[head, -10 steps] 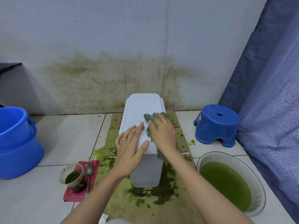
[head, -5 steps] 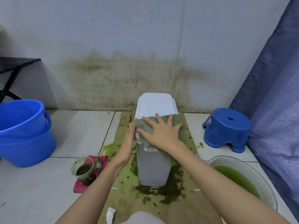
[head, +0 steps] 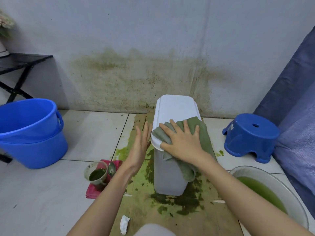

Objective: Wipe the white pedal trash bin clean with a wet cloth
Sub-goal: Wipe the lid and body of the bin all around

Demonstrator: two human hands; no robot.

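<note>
Two stacked blue tubs (head: 30, 133) stand on the floor at far left. A cup of green liquid (head: 97, 173) sits on a red cloth (head: 92, 190). Left hand (head: 140, 147) upright beside the bin's left edge, fingers straight and together. White pedal trash bin (head: 170, 167) stands centre on stained cardboard (head: 139, 210). Right hand (head: 183, 143) lies flat, fingers spread, pressing a green cloth (head: 199, 133) onto the lid. Blue stool (head: 250, 137) at right.

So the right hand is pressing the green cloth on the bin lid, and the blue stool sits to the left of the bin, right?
Not quite. In the head view the blue stool sits to the right of the bin, not the left. The rest holds: the right hand presses the green cloth on the bin lid.
</note>
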